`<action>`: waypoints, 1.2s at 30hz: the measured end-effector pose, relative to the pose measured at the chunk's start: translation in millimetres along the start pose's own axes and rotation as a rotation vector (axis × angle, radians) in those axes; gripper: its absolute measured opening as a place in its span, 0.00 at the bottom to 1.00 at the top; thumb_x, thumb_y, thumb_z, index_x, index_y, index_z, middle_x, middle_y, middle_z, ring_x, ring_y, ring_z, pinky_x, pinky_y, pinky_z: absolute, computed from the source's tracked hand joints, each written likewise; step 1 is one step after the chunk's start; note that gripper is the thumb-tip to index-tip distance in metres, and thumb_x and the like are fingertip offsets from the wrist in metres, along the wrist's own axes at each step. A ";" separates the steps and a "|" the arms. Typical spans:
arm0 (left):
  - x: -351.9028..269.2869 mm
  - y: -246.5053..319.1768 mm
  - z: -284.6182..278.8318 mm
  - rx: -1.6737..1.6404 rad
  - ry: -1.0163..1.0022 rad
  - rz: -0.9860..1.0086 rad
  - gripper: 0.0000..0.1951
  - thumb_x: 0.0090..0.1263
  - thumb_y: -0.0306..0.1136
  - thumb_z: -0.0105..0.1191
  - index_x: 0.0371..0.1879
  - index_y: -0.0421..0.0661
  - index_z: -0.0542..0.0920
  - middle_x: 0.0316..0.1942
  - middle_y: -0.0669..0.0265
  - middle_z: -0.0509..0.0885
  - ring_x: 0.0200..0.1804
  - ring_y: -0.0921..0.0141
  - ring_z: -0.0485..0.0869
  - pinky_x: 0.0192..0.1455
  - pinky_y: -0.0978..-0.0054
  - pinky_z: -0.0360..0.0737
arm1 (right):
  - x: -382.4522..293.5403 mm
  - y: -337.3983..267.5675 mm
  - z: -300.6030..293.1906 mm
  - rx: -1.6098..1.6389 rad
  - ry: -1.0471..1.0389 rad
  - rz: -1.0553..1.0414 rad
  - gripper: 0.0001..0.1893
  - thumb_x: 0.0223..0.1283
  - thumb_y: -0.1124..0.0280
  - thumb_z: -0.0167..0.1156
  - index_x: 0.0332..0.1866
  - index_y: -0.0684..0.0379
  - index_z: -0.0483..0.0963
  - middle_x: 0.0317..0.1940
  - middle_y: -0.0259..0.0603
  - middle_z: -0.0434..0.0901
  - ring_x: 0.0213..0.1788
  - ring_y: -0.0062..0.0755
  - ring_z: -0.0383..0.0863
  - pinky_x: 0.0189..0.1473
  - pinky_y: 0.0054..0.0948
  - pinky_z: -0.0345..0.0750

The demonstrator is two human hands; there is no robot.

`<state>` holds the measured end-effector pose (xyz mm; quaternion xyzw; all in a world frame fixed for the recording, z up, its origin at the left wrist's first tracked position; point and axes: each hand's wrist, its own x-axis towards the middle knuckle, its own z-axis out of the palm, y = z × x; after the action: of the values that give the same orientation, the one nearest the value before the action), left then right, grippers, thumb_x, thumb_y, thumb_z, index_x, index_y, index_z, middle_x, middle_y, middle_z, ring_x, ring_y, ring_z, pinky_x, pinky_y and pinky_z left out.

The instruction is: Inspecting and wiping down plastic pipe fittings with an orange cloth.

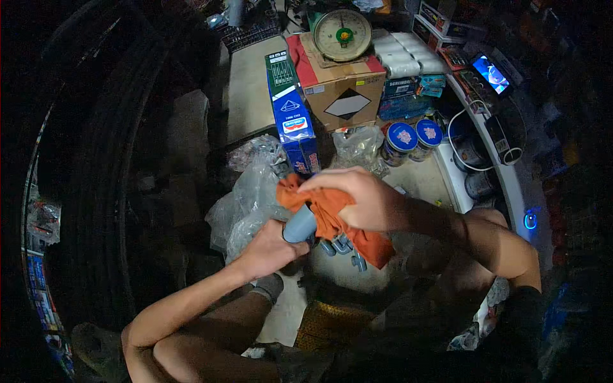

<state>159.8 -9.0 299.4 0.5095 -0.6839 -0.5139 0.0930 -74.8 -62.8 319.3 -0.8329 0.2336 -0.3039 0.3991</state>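
My left hand (274, 250) grips a grey plastic pipe fitting (300, 225) by its lower end. An orange cloth (330, 206) is bunched in my right hand (366, 198), its upper part lying against the fitting's far rim and a loose corner hanging down to the right. Below the cloth lie several smaller grey pipe fittings (341, 245), partly covered by it. Clear plastic bags (256, 210) are heaped just beyond my left hand.
A tall blue and green box (293, 110) stands ahead, beside a cardboard carton (342, 98) bearing a dial scale (342, 36). Two blue-lidded jars (402, 137) sit to the right. Farther right, a lit phone (491, 74) and a white cable (452, 136) rest along a shelf edge.
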 end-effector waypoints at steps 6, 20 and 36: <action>4.2 -35.9 30.1 -0.233 0.077 0.432 0.21 0.63 0.47 0.60 0.43 0.39 0.79 0.28 0.56 0.84 0.34 0.54 0.85 0.43 0.57 0.81 | -13.2 -13.1 35.1 -0.491 -0.024 -0.295 0.23 0.57 0.58 0.62 0.56 0.58 0.74 0.54 0.47 0.77 0.59 0.44 0.78 0.65 0.41 0.67; -2.8 -0.2 1.1 0.811 0.186 0.229 0.14 0.49 0.40 0.65 0.24 0.41 0.79 0.25 0.49 0.83 0.31 0.49 0.83 0.36 0.55 0.79 | -9.5 9.8 29.4 0.438 -0.435 0.327 0.30 0.55 0.52 0.68 0.53 0.67 0.71 0.38 0.48 0.85 0.42 0.37 0.85 0.45 0.36 0.80; 3.7 0.3 2.1 0.918 0.069 0.313 0.13 0.51 0.38 0.66 0.30 0.44 0.82 0.23 0.58 0.81 0.29 0.58 0.82 0.44 0.59 0.75 | -15.4 -2.8 21.5 0.019 -0.598 0.538 0.21 0.49 0.64 0.69 0.48 0.62 0.76 0.39 0.43 0.84 0.36 0.32 0.84 0.30 0.31 0.78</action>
<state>156.5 -10.7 297.2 0.4056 -0.9049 -0.1217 -0.0425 -70.3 -40.2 306.0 -0.7901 0.3141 0.0648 0.5224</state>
